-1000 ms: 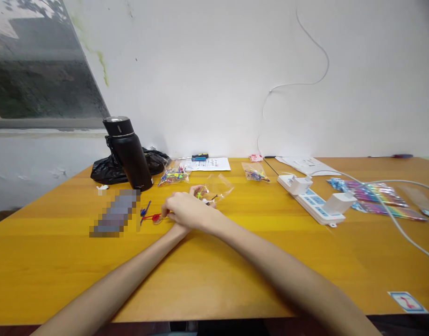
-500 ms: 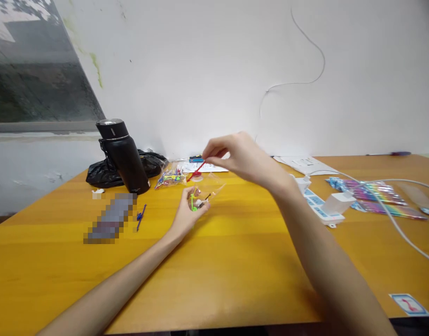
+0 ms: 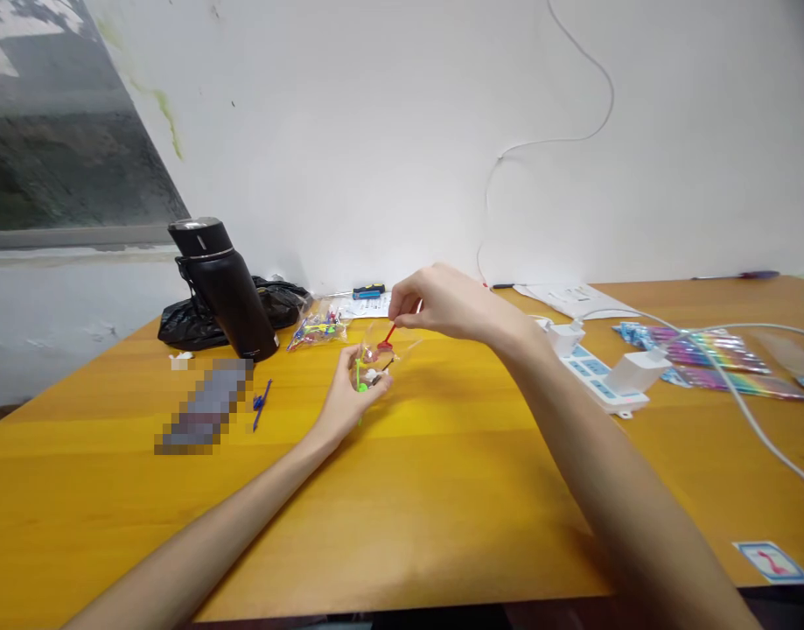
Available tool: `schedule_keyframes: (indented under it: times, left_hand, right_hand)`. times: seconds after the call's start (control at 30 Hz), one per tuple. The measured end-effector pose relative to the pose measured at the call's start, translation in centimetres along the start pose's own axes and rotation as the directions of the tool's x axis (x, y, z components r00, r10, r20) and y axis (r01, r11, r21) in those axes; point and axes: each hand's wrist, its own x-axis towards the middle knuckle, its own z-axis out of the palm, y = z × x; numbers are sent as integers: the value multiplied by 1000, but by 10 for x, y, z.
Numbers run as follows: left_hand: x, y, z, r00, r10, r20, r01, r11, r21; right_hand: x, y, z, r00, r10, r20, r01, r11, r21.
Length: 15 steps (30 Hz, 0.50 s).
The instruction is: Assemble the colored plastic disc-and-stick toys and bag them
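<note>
My left hand (image 3: 349, 394) is closed round a small clear plastic bag (image 3: 402, 346) held just above the table. Inside it show a green plastic piece (image 3: 360, 376) and small white and dark bits. Above the bag, my right hand (image 3: 437, 302) pinches the top of a thin red plastic piece (image 3: 389, 335) between thumb and fingertips. The lower, wider end of that piece is at the bag's mouth; whether it is inside or in front, I cannot tell. A blue plastic piece (image 3: 261, 404) lies on the table left of my left hand.
A black bottle (image 3: 224, 293) stands at the left before a black plastic bag (image 3: 280, 300). Another clear bag of coloured parts (image 3: 319, 329) and a screwdriver (image 3: 368, 291) lie behind. At right are a power strip (image 3: 598, 381), cables and shiny rainbow packets (image 3: 709, 350).
My right hand has lowered slightly, bringing the red piece down and right to the bag's mouth. The red piece now hangs more upright. My left hand keeps its hold on the bag.
</note>
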Motion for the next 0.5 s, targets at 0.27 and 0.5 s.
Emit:
schedule_keyframes:
  times: [0.27,0.5]
  left_hand:
    - [-1,1,0,1000,-2,20,2,1000,-12]
    - [-2,1,0,1000,-18,15,19,1000,-8]
  right_hand:
    - [14,0,29,995,-53,80,57,997,-48]
    - [17,7,39,976,-122,183,125,992,-7]
